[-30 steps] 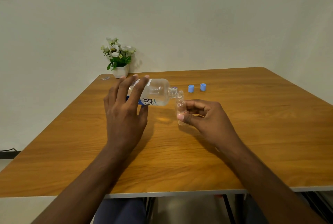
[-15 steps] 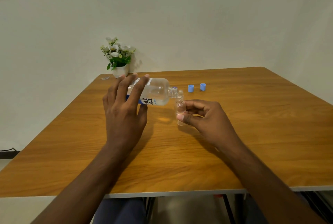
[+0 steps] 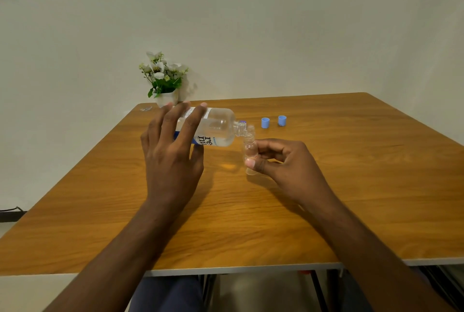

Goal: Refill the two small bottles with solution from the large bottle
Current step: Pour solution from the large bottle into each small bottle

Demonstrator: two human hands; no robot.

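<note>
The left hand (image 3: 173,158) grips the large bottle (image 3: 216,128) tipped sideways, its neck at the small bottle (image 3: 249,152) pinched by right-hand fingers (image 3: 253,162); any flowing liquid is unclear.

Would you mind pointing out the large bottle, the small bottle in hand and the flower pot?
large bottle (image 3: 218,128), head view, on its clear shoulder.
small bottle (image 3: 250,150), head view, on its clear body.
flower pot (image 3: 171,98), head view, on its white front.
</note>
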